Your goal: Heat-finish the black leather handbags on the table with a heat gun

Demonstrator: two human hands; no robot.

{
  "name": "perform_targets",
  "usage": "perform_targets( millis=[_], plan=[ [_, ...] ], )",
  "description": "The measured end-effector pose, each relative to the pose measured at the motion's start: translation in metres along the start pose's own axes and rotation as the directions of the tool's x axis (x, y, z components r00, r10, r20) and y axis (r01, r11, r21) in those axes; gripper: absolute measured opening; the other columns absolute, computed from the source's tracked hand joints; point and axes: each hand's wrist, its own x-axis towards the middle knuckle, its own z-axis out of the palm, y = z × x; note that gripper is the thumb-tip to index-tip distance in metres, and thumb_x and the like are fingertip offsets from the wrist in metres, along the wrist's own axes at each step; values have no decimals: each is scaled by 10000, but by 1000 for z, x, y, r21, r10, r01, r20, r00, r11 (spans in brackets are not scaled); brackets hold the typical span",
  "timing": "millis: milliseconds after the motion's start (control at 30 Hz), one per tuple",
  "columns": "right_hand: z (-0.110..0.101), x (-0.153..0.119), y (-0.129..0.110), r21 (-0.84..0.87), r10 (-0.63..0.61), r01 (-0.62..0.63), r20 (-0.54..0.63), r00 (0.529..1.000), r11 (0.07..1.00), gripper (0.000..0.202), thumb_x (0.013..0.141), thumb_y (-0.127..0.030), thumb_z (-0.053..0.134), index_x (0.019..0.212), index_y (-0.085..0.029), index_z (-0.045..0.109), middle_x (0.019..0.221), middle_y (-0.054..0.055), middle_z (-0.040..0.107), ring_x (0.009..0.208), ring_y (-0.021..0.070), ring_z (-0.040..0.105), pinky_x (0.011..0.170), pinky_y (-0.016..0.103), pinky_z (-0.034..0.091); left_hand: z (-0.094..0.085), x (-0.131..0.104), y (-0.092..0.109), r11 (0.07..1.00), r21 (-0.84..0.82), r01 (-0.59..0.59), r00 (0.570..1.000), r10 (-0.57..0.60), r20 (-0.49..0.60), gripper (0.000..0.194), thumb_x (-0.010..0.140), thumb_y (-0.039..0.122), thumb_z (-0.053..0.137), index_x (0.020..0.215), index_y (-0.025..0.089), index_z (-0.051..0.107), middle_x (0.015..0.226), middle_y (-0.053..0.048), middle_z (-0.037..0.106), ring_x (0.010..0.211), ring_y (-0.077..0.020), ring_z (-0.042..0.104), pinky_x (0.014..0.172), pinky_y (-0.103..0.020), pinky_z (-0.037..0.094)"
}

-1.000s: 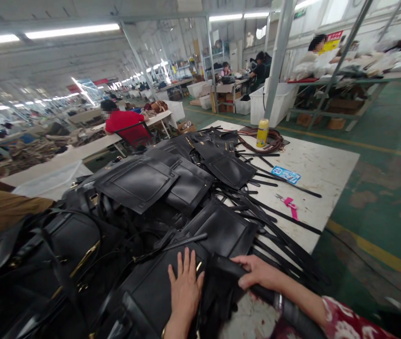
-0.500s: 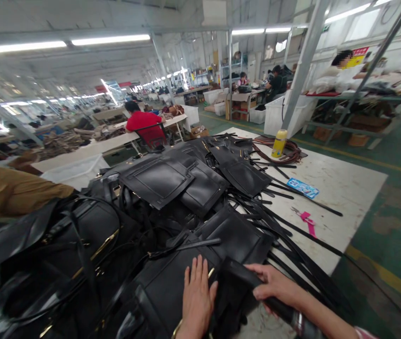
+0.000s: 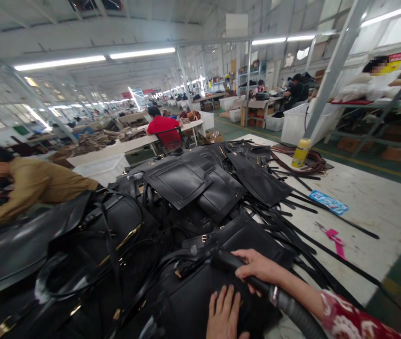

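My right hand [image 3: 257,269] is wrapped round a black hose nozzle [image 3: 223,260]. A metal clamp joins the nozzle to a ribbed black hose [image 3: 297,308] running off the bottom edge. The nozzle's wide end is over a black leather bag [image 3: 184,296] in front of me. My left hand [image 3: 223,314] lies flat on that bag with its fingers a little apart, holding nothing. Just beyond the nozzle is a black leather panel [image 3: 257,235], and a gold buckle [image 3: 204,238] shows beside it. The underside of the bag is hidden.
Black bags [image 3: 177,181] with straps are heaped across the white table [image 3: 373,202]. On its right are pink-handled snippers [image 3: 335,239], a blue card [image 3: 328,202], a yellow bottle [image 3: 301,153] and coiled brown straps [image 3: 315,162]. A co-worker [image 3: 41,181] leans in at the left.
My right hand has moved the nozzle left across the bag. My left hand has slid nearer to me, still flat. The view has swung left, bringing more of the co-worker into sight.
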Motion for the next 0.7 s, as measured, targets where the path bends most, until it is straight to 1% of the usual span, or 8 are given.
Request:
perform_targets(
  millis=[133,233,300,367,433,500,600,700],
  plan=[
    [17,48,-13,-27,-29,29,-15,999,999,576,620,-182,530,1183,-181,411,559,-28,566,336,110,535,289,147,388,0,-5,-2,1000,30,8,1000,-8,-28,652,652,678,360,1104,237,521,1081,-39,597,968,-220,509,849,-337,306],
    [19,64,-30,-48,-79,76,-68,995,996,582,630,-203,545,1194,-176,400,567,-35,556,348,104,537,303,152,399,0,-10,-4,998,56,23,1000,-23,-16,511,707,560,415,1109,260,508,1084,-20,597,961,-209,513,835,-334,333],
    [14,59,-41,-55,-127,121,-129,984,991,598,661,-235,533,1229,-199,348,605,-40,552,370,94,539,320,158,415,2,-14,-4,997,70,39,999,-38,-20,402,740,459,447,1094,278,510,1085,-2,597,959,-199,519,823,-327,349],
    [7,45,-47,-67,-158,149,-166,973,987,618,679,-266,525,1253,-213,304,634,-40,552,377,94,538,324,173,429,6,-18,-3,997,59,58,997,-55,-45,355,760,424,445,1076,281,517,1084,4,598,957,-194,525,828,-327,352],
    [4,29,-44,-75,-133,124,-130,983,989,633,671,-284,536,1255,-194,306,634,-29,562,378,113,546,315,192,432,10,-22,-1,992,35,121,989,-118,-93,321,766,416,446,1049,290,530,1068,12,606,961,-189,525,860,-332,334],
    [6,19,-34,-82,-48,45,-37,998,996,651,650,-293,551,1248,-169,323,620,-14,577,373,128,554,307,192,423,12,-25,1,981,22,193,974,-189,-125,290,763,388,468,1031,304,536,1055,28,609,975,-179,518,899,-334,302],
    [20,28,-13,-124,26,-28,-13,1000,992,658,632,-322,554,1228,-135,347,581,-6,579,347,133,543,300,191,408,7,-30,1,982,-20,187,980,-188,-71,405,730,483,461,1080,286,512,1111,11,576,1021,-199,486,923,-351,281],
    [45,52,-8,-173,-36,19,-98,995,985,641,660,-336,528,1235,-136,326,570,-24,546,333,121,516,289,195,399,-6,-35,0,981,-106,160,985,-152,82,637,659,631,418,1163,244,456,1186,-44,521,1064,-252,447,921,-396,292]
  ],
)
